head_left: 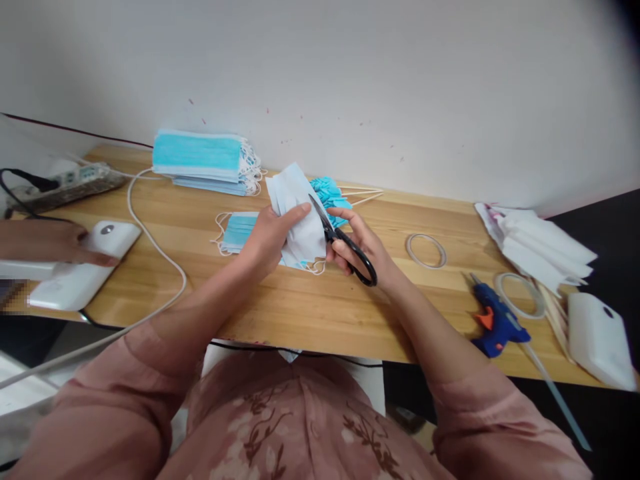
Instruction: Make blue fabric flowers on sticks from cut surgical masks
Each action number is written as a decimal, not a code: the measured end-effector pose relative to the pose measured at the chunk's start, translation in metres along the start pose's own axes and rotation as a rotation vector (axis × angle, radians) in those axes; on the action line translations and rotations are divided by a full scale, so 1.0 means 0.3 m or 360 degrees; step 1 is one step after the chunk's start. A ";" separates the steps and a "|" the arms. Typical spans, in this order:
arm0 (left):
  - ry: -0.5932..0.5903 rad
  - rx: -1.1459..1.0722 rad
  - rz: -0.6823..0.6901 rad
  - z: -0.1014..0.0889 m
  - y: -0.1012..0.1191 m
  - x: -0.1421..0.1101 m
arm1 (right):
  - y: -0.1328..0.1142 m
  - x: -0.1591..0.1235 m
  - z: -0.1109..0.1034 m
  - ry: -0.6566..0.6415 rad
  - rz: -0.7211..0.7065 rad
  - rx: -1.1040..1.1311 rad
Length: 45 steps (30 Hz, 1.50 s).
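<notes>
My left hand (pixel 270 237) pinches a pale blue-white face mask (pixel 295 190), thumb on top, holding it above the wooden table. In my right hand (pixel 367 247) is a pair of black-handled scissors (pixel 360 257), whose blades lie against the right side of that mask. Below my hands lies a blue face mask (pixel 239 232) with white ear loops, partly covered by my left hand. Just behind the scissors are blue folded pieces (pixel 331 193) with thin wooden sticks (pixel 365 193) beside them.
A stack of blue masks (pixel 197 152) stands by the wall. To the right lie a tape ring (pixel 426 251), a blue glue gun (pixel 495 320), white packets (pixel 543 240) and a white device (pixel 600 340). At left, another person's hand (pixel 75 243) touches a white device (pixel 95 267) near a power strip (pixel 70 183).
</notes>
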<state>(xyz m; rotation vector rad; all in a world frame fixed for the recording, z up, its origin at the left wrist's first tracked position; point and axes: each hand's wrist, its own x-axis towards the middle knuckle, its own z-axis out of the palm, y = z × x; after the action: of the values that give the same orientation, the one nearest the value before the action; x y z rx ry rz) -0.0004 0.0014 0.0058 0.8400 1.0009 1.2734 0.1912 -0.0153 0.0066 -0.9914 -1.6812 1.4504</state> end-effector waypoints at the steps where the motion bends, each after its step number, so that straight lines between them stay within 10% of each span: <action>1: -0.0004 0.0009 -0.0004 0.000 0.000 0.000 | 0.000 0.000 0.000 -0.0008 -0.0006 0.0003; 45: 0.0105 -0.0053 0.0140 -0.019 0.035 0.022 | 0.016 0.007 -0.009 -0.0099 0.0029 0.0055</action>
<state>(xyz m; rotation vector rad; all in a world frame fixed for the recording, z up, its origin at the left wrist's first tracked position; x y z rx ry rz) -0.0093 0.0092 0.0125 0.8285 1.0010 1.3971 0.1932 -0.0118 0.0021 -0.9545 -1.6892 1.5314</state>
